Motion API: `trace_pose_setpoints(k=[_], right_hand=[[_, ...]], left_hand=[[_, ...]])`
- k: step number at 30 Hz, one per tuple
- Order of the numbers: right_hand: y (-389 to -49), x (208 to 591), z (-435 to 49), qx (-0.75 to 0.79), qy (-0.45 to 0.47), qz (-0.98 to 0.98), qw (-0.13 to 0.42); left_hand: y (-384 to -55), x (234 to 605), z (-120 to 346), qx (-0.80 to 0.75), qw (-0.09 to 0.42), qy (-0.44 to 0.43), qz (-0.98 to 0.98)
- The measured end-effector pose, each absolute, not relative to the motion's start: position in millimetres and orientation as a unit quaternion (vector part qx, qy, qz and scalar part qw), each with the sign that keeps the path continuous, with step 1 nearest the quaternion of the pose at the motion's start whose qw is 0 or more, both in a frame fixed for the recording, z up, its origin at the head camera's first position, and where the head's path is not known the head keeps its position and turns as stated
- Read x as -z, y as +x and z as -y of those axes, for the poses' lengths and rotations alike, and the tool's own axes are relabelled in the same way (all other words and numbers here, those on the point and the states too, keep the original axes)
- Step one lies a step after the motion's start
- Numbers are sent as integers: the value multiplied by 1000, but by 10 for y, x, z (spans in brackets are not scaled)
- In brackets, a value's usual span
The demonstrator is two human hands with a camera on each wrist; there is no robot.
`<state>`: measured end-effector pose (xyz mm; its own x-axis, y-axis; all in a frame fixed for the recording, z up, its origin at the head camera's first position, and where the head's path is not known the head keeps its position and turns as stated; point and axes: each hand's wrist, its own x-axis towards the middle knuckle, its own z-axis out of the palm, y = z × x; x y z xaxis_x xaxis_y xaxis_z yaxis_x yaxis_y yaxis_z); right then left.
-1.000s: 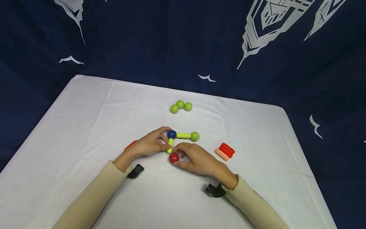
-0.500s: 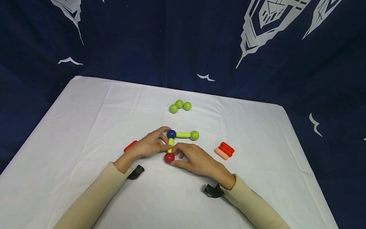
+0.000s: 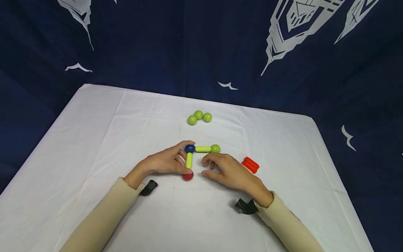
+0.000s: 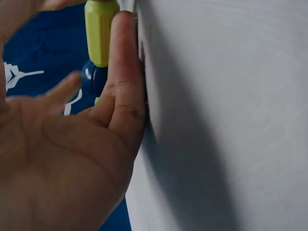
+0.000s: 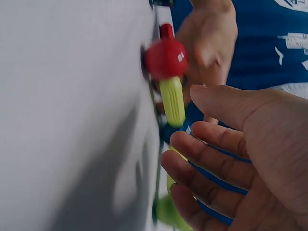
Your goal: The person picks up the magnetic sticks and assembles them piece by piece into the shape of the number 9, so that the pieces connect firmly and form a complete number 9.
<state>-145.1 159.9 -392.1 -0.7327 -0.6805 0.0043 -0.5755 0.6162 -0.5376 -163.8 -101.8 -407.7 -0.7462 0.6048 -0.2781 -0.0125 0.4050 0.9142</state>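
Observation:
A dark blue ball [image 3: 190, 149] joins two ribbed yellow-green sticks at a corner. One stick [image 3: 189, 161] runs toward the person and meets a red ball [image 3: 188, 176]; the other stick [image 3: 203, 149] points right to a green ball [image 3: 215, 149]. My left hand [image 3: 167, 160] spans the near-far stick, index finger at the blue ball and thumb on the red ball. To the right, my right hand [image 3: 233, 171] hovers apart from the pieces with loosely bent fingers and nothing in it. The right wrist view shows the red ball [image 5: 166, 58] touching its stick [image 5: 172, 101].
Farther back on the white-covered table [image 3: 141, 217] lie three green balls [image 3: 198, 114] close together. Red sticks [image 3: 251, 164] lie beyond the right hand, partly hidden by it. A sliver of red shows behind the left wrist. Dark blue patterned cloth [image 3: 163, 52] hangs behind.
The red ball went left in my right hand to the stick's near end. The right hand then let go and drew away rightward. My left thumb shifted from the stick to the red ball.

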Motion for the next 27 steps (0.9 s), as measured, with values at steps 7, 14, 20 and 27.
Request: trace_pose_setpoints(k=[7,14,20,27], right_hand=[[-1520,3846,-1961,273,-335,-899,77],[-1657,3792,-2384,296,-321,-896,76],[-1738,3805,-2582,298,-298,-898,127],[-1713,3793,-2645,283,-278,-899,185]], left_hand=[[-1604,4101,1042,-479,309,228,-790],[-1600,4127,1060,-479,298,223,-795],[-1592,4115,1068,-480,295,220,-796],[-1604,4112,1034,-476,292,227,-798]])
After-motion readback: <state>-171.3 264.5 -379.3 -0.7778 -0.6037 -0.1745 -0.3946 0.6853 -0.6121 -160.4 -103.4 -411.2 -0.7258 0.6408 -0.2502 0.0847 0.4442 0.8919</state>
